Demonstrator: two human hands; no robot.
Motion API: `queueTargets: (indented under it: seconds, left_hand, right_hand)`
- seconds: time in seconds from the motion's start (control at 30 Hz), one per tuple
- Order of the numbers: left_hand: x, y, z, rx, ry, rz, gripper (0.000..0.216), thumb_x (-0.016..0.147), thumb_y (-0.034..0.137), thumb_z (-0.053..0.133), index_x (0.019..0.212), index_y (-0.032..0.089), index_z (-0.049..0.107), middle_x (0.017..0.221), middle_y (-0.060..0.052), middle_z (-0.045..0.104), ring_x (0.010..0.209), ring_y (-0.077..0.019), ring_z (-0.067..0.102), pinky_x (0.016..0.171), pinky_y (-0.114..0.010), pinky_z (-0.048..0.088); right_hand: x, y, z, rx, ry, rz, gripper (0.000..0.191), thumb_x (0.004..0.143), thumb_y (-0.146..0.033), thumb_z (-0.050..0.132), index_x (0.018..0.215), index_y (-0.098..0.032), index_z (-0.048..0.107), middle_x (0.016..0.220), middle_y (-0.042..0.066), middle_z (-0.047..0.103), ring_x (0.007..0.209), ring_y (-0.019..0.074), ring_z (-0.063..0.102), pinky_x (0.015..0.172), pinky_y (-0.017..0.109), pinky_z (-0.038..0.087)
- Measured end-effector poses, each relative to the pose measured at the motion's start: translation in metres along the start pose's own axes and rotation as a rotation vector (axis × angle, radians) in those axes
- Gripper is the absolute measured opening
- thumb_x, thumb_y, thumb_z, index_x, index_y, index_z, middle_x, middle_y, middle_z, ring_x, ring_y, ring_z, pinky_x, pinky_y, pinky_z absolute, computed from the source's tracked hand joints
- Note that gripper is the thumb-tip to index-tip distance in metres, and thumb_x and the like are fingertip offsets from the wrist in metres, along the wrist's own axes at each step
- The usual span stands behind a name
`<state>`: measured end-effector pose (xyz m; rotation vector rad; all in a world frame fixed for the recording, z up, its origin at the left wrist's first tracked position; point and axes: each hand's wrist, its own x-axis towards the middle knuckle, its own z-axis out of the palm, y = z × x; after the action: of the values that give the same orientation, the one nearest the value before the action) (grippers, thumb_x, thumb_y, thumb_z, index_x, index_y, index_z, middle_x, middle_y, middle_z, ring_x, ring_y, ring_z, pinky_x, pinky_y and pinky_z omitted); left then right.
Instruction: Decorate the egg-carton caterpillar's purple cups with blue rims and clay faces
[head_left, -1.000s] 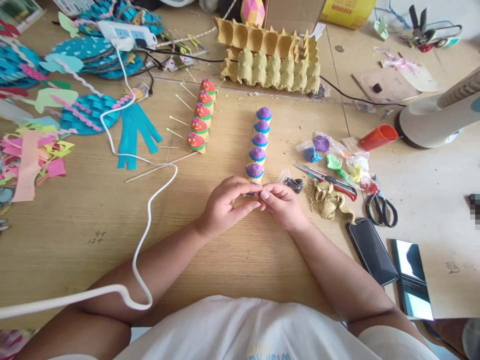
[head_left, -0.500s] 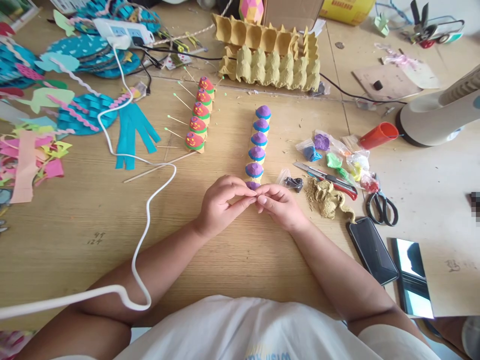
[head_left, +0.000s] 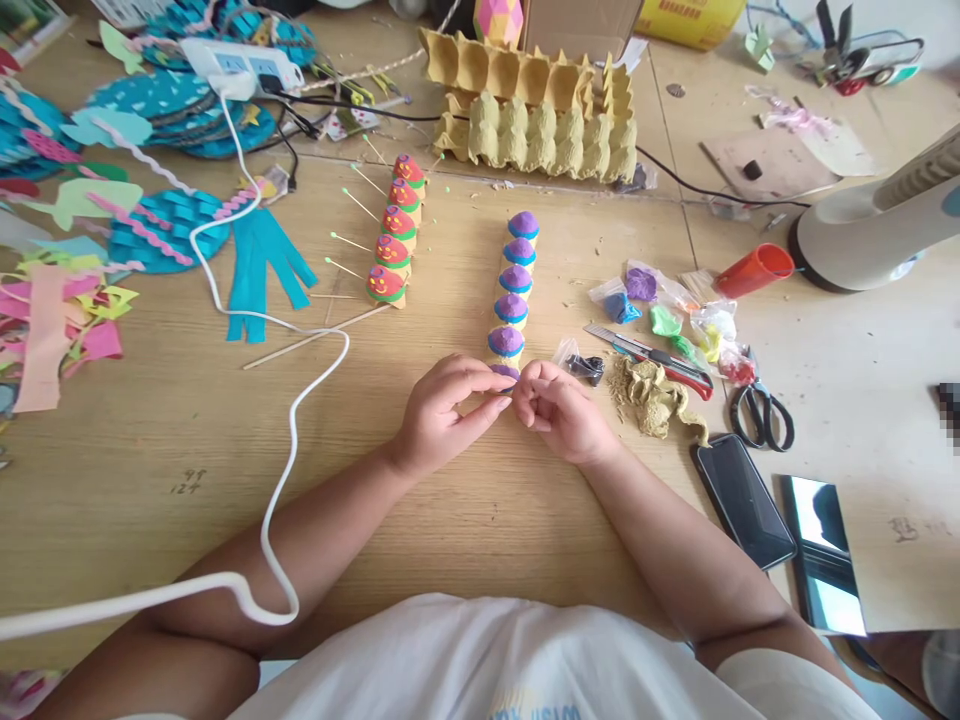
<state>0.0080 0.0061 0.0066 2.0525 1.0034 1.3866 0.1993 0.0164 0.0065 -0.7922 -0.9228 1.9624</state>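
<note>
My left hand (head_left: 442,412) and my right hand (head_left: 559,410) meet fingertip to fingertip at the near end of a row of egg-carton cups capped with purple and blue clay (head_left: 514,290). Both hands have curled, pinching fingers. Between them shows a bit of purple clay (head_left: 504,372) on the nearest cup, which they pinch and mostly hide. A second row of cups with red, green and pink clay faces (head_left: 394,235), stuck with green-tipped pins, lies to the left.
Small bags of coloured clay (head_left: 660,305), a utility knife (head_left: 652,357), scissors (head_left: 761,415), a phone (head_left: 742,500), carton scraps (head_left: 656,395) and an orange tube (head_left: 754,272) lie right. Egg cartons (head_left: 536,110) stand behind. A white cable (head_left: 285,450) and teal paper crafts (head_left: 161,230) lie left.
The hands stay at the nearest cup. The right hand's fingers have curled in more and the fingertips have shifted slightly on the purple clay.
</note>
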Motion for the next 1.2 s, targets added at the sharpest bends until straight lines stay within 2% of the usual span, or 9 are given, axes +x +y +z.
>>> queueTargets:
  seconds: [0.1, 0.17, 0.27, 0.37, 0.63, 0.77, 0.93, 1.07, 1.2]
  left_hand:
    - [-0.0003, -0.0004, 0.0008, 0.004, 0.009, -0.028, 0.017, 0.094, 0.015, 0.071, 0.108, 0.023, 0.074, 0.101, -0.004, 0.078, 0.089, -0.0151, 0.07, 0.084, -0.03, 0.057]
    - [-0.0005, -0.0007, 0.0012, 0.005, 0.019, -0.045, 0.016, 0.094, 0.015, 0.071, 0.107, 0.023, 0.074, 0.101, -0.004, 0.077, 0.089, -0.015, 0.07, 0.083, -0.03, 0.057]
    - [-0.0003, -0.0007, 0.0017, -0.001, 0.039, -0.077, 0.014, 0.095, 0.017, 0.071, 0.107, 0.023, 0.074, 0.098, -0.004, 0.077, 0.087, -0.0151, 0.07, 0.08, -0.03, 0.058]
    - [0.0005, 0.0004, 0.0023, -0.031, 0.055, -0.087, 0.015, 0.094, 0.016, 0.071, 0.107, 0.022, 0.074, 0.095, -0.004, 0.076, 0.086, -0.0145, 0.07, 0.074, -0.026, 0.056]
    - [0.001, 0.0025, 0.003, -0.062, 0.056, -0.105, 0.013, 0.094, 0.016, 0.071, 0.106, 0.021, 0.074, 0.097, -0.004, 0.076, 0.084, -0.0135, 0.068, 0.07, -0.025, 0.054]
    - [0.0002, 0.0022, 0.0019, -0.07, 0.062, -0.143, 0.01, 0.097, 0.02, 0.069, 0.105, 0.021, 0.076, 0.096, -0.004, 0.075, 0.082, -0.0128, 0.066, 0.069, -0.024, 0.052]
    - [-0.0019, 0.0004, 0.002, -0.087, 0.112, -0.205, 0.012, 0.099, 0.024, 0.066, 0.106, 0.021, 0.076, 0.1, -0.005, 0.074, 0.086, -0.0137, 0.065, 0.074, -0.026, 0.052]
    - [-0.0019, 0.0005, 0.0022, -0.072, 0.101, -0.18, 0.012, 0.099, 0.023, 0.066, 0.106, 0.021, 0.075, 0.097, -0.004, 0.072, 0.08, -0.0123, 0.062, 0.071, -0.026, 0.05]
    - [-0.0012, 0.002, 0.0016, -0.071, 0.054, -0.134, 0.013, 0.099, 0.021, 0.066, 0.109, 0.021, 0.075, 0.096, -0.004, 0.072, 0.078, -0.0123, 0.06, 0.069, -0.026, 0.049]
  right_hand:
    - [0.0005, 0.0005, 0.0, -0.016, 0.014, -0.048, 0.045, 0.09, -0.056, 0.068, 0.066, -0.021, 0.051, 0.051, -0.004, 0.055, 0.045, 0.0074, 0.031, 0.043, 0.022, 0.018]
    - [0.0007, 0.0022, -0.0011, -0.055, 0.034, -0.07, 0.049, 0.088, -0.061, 0.071, 0.066, -0.02, 0.055, 0.053, -0.003, 0.057, 0.045, 0.0072, 0.034, 0.044, 0.022, 0.02]
    - [0.0012, 0.0037, -0.0024, -0.061, 0.083, -0.054, 0.04, 0.078, -0.056, 0.085, 0.079, -0.019, 0.068, 0.06, -0.003, 0.063, 0.05, 0.0073, 0.042, 0.047, 0.021, 0.026]
    - [0.002, 0.0029, -0.0025, -0.015, 0.114, -0.033, 0.038, 0.071, -0.047, 0.093, 0.083, -0.02, 0.07, 0.061, -0.004, 0.063, 0.05, 0.0065, 0.043, 0.047, 0.02, 0.027]
    - [0.0024, 0.0022, -0.0034, 0.015, 0.113, -0.045, 0.042, 0.073, -0.052, 0.089, 0.07, -0.019, 0.063, 0.056, -0.004, 0.06, 0.045, 0.0042, 0.03, 0.042, 0.02, 0.018]
    - [0.0023, 0.003, -0.0044, -0.004, 0.1, -0.027, 0.038, 0.073, -0.05, 0.09, 0.08, -0.018, 0.07, 0.06, -0.004, 0.063, 0.045, 0.0039, 0.029, 0.042, 0.021, 0.017]
    - [0.0023, 0.0031, -0.0059, -0.022, 0.082, -0.034, 0.039, 0.08, -0.055, 0.082, 0.089, -0.018, 0.075, 0.063, -0.002, 0.066, 0.044, 0.004, 0.024, 0.042, 0.022, 0.014]
    - [0.002, 0.0027, -0.0051, -0.016, 0.091, -0.056, 0.037, 0.077, -0.053, 0.086, 0.083, -0.019, 0.072, 0.061, -0.003, 0.064, 0.044, 0.0041, 0.027, 0.042, 0.021, 0.017]
    - [0.0017, 0.0055, -0.0057, -0.049, 0.062, -0.081, 0.038, 0.084, -0.055, 0.08, 0.08, -0.018, 0.072, 0.058, -0.002, 0.063, 0.044, 0.0049, 0.033, 0.043, 0.021, 0.02]
